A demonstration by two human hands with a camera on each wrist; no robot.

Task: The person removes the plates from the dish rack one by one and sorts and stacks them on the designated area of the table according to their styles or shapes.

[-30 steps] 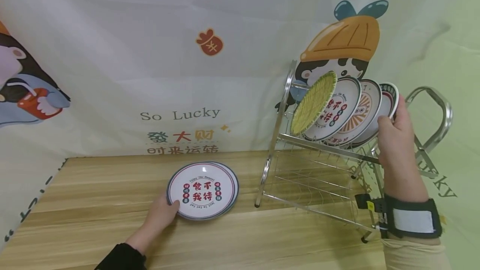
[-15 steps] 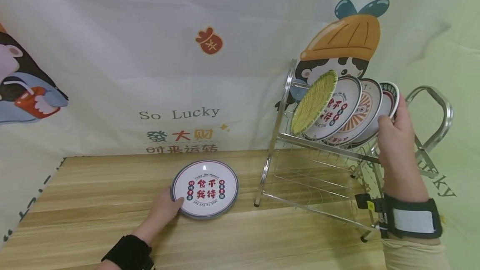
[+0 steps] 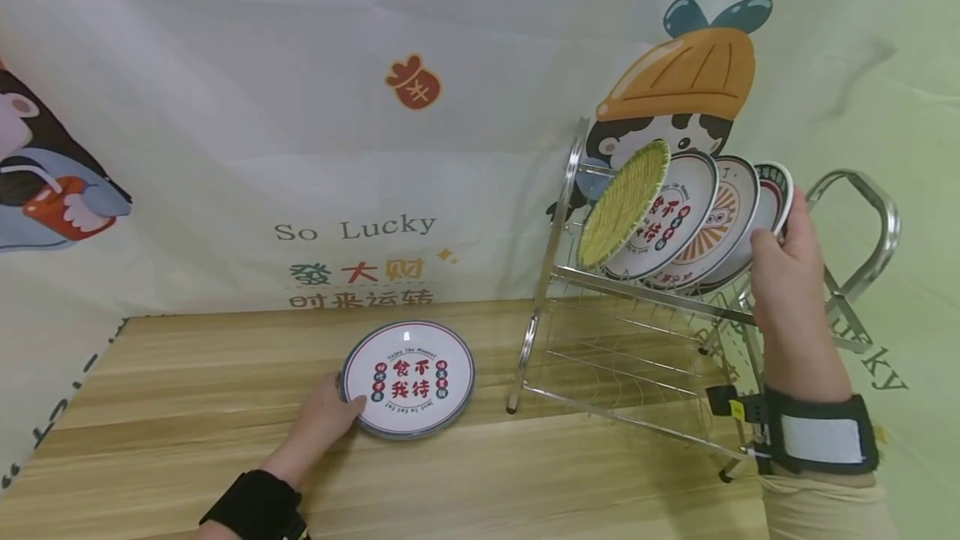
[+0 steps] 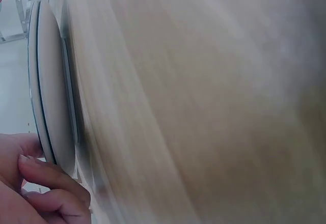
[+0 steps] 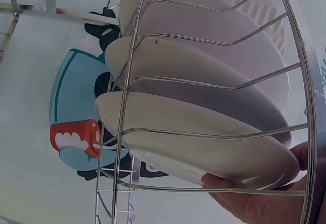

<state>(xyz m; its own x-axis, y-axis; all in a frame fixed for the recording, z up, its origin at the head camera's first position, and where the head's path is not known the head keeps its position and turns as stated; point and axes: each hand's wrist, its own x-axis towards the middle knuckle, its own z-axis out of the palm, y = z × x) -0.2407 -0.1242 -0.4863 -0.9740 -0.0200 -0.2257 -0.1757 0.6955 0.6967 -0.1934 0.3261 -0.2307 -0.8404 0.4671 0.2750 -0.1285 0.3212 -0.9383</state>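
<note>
On the table my left hand [image 3: 322, 417] pinches the near-left rim of a round white plate [image 3: 411, 377] with red lettering, thumb on top. In the left wrist view, the plate's pale underside [image 4: 53, 81] appears nearly edge-on, with fingers [image 4: 56, 183] beneath the rim. My right hand [image 3: 787, 273] grips the rightmost white dish [image 3: 772, 194], which leans in the upper tier of a metal dish rack [image 3: 652, 294]. Seen from below in the right wrist view, that dish [image 5: 204, 137] sits among the wires with my right hand [image 5: 260, 201] at its rim.
Left of the held dish stand an orange-patterned plate [image 3: 720, 223], a red-lettered plate [image 3: 663, 227] and a yellow-green woven-looking round piece [image 3: 626, 205]. A curved metal handle [image 3: 888, 223] sticks out at the rack's right. Behind the wooden table [image 3: 225, 373] hangs a printed cloth [image 3: 300, 107].
The lettered plate first shifted slightly right, with the left hand, over the one showing beneath it, so their rims nearly line up. The right hand has kept its grip on the racked dish.
</note>
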